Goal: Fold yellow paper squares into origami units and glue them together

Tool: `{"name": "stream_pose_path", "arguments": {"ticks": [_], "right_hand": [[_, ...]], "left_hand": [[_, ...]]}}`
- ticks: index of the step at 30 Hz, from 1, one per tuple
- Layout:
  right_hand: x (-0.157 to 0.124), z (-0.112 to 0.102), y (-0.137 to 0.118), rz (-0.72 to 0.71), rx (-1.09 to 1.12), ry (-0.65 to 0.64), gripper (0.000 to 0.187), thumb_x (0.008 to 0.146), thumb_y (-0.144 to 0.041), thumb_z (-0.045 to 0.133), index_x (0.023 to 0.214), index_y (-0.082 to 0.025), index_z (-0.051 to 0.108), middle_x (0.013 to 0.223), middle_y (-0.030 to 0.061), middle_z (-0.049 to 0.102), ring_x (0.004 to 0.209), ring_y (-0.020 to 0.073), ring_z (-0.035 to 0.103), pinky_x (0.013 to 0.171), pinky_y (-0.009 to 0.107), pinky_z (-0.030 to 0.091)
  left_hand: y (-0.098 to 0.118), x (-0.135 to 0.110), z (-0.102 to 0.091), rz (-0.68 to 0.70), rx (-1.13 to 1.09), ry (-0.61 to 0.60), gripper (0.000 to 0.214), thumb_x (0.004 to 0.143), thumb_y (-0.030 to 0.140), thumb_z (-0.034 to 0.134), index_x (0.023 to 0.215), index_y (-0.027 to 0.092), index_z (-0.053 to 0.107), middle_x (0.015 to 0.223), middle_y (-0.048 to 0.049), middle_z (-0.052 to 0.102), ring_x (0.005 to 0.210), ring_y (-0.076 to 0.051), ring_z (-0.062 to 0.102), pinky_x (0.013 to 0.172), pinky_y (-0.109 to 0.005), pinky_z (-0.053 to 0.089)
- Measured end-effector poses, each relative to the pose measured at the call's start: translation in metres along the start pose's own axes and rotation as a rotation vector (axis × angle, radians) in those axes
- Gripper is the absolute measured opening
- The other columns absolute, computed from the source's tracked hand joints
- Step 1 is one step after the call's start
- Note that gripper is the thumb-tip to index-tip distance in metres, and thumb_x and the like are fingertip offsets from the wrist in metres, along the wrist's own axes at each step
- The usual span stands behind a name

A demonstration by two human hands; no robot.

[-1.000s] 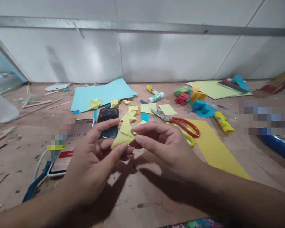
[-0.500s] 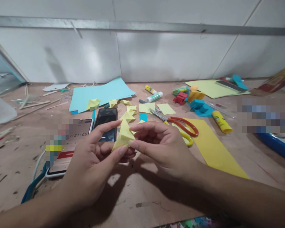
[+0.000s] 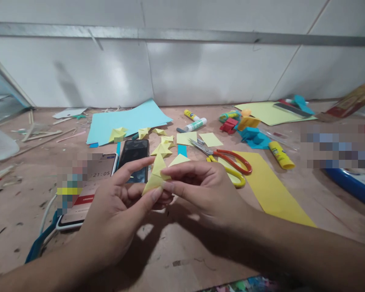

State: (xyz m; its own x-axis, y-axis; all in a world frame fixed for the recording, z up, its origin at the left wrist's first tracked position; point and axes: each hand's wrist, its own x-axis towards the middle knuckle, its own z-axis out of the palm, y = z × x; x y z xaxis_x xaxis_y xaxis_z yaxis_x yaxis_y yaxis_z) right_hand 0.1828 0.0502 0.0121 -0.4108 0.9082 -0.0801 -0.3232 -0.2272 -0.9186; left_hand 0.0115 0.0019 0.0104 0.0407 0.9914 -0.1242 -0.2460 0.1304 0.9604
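A folded pale-yellow paper piece (image 3: 155,178) with a pointed top is held between my two hands, above the table. My left hand (image 3: 118,202) grips its lower left side, thumb in front and index finger reaching toward the upper tip. With thumb and index finger, my right hand (image 3: 200,186) pinches the piece's right edge. Just behind, several folded yellow paper pieces (image 3: 162,147) lie on the table. Scissors (image 3: 228,160) with red and yellow handles rest beyond my right hand, partly beside yellow paper squares (image 3: 211,139).
Two phones, one dark (image 3: 135,152) and one with a lit screen (image 3: 100,178), lie at left. Light-blue sheets (image 3: 124,121) sit behind them. Glue sticks (image 3: 281,155), a yellow strip (image 3: 273,190) and coloured folded shapes (image 3: 252,136) are to the right. A tiled wall (image 3: 200,73) closes off the back.
My right thumb and index finger have closed in on the paper piece's right edge, pressing it. More of a yellow paper behind the right fingers shows. The view has shifted slightly.
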Motion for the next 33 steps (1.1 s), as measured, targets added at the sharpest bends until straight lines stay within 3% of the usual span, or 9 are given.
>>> {"name": "stream_pose_path", "arguments": {"ticks": [5,10,12,14,19,23,25,30,33], "right_hand": [[0.001,0.002,-0.007,-0.002,-0.050,0.062,0.010,0.072,-0.015,0.088,0.079,-0.020,0.085,0.075,0.0006,0.079,0.067,0.0120,0.073,0.062,0.020,0.059],[0.002,-0.004,-0.014,-0.039,-0.190,0.108,0.015,0.065,-0.018,0.092,0.078,-0.021,0.085,0.078,0.0029,0.079,0.073,0.0147,0.071,0.065,0.023,0.056],[0.002,-0.006,-0.013,-0.055,-0.218,0.097,0.019,0.062,-0.019,0.094,0.079,-0.022,0.085,0.081,0.0031,0.080,0.076,0.0153,0.071,0.068,0.024,0.056],[0.002,-0.007,-0.011,-0.055,-0.213,0.083,0.019,0.063,-0.021,0.094,0.080,-0.022,0.085,0.083,0.0030,0.079,0.077,0.0150,0.070,0.069,0.024,0.055],[-0.001,-0.008,-0.008,-0.088,-0.271,0.001,0.017,0.072,-0.024,0.090,0.088,-0.023,0.085,0.084,0.0031,0.079,0.076,0.0157,0.070,0.067,0.026,0.055],[-0.004,-0.008,-0.008,-0.352,-0.493,-0.072,0.006,0.078,-0.026,0.087,0.082,-0.023,0.084,0.079,0.0026,0.078,0.072,0.0157,0.069,0.070,0.028,0.054],[-0.005,-0.007,-0.009,-0.408,-0.554,-0.081,0.004,0.081,-0.026,0.084,0.080,-0.023,0.083,0.077,0.0023,0.077,0.069,0.0154,0.068,0.069,0.028,0.053],[-0.003,-0.005,-0.008,-0.456,-0.580,-0.054,0.007,0.082,-0.024,0.083,0.077,-0.021,0.080,0.077,0.0030,0.075,0.073,0.0168,0.068,0.071,0.029,0.053],[-0.002,-0.005,-0.007,-0.346,-0.491,-0.040,0.009,0.081,-0.024,0.083,0.076,-0.020,0.077,0.077,0.0023,0.073,0.073,0.0160,0.067,0.069,0.028,0.052]], "left_hand": [[-0.002,-0.002,-0.004,0.073,0.048,0.007,0.052,0.092,0.025,0.074,0.139,0.029,0.052,0.081,-0.0031,0.084,0.078,-0.021,0.081,0.070,-0.027,0.065],[-0.009,-0.006,-0.009,0.518,0.440,0.042,0.041,0.088,0.009,0.072,0.118,0.037,0.070,0.103,0.0000,0.079,0.092,-0.018,0.078,0.076,-0.024,0.062],[-0.008,-0.005,-0.007,0.712,0.611,0.061,0.041,0.081,0.006,0.077,0.110,0.034,0.073,0.102,-0.0005,0.077,0.088,-0.017,0.075,0.073,-0.022,0.060],[-0.005,-0.005,-0.005,0.801,0.733,0.065,0.037,0.077,0.005,0.081,0.102,0.031,0.075,0.096,0.0001,0.074,0.079,-0.014,0.072,0.066,-0.019,0.057],[0.005,-0.006,-0.009,0.634,0.661,0.076,0.017,0.087,0.014,0.076,0.089,0.030,0.077,0.088,0.0012,0.076,0.080,-0.015,0.072,0.071,-0.022,0.056],[0.005,-0.006,-0.010,0.482,0.458,0.117,0.017,0.089,0.014,0.073,0.082,0.029,0.077,0.081,0.0026,0.076,0.075,-0.013,0.070,0.069,-0.019,0.055],[0.004,-0.006,-0.009,0.413,0.370,0.127,0.014,0.087,0.016,0.076,0.079,0.028,0.077,0.080,0.0022,0.075,0.074,-0.013,0.070,0.066,-0.018,0.055],[0.003,-0.004,-0.003,0.272,0.290,0.189,0.013,0.079,0.023,0.085,0.072,0.022,0.074,0.077,-0.0004,0.076,0.070,-0.015,0.070,0.061,-0.020,0.055],[0.002,-0.004,-0.001,0.209,0.277,0.226,0.017,0.078,0.025,0.086,0.073,0.020,0.072,0.074,-0.0006,0.076,0.066,-0.014,0.071,0.058,-0.019,0.054]]}}
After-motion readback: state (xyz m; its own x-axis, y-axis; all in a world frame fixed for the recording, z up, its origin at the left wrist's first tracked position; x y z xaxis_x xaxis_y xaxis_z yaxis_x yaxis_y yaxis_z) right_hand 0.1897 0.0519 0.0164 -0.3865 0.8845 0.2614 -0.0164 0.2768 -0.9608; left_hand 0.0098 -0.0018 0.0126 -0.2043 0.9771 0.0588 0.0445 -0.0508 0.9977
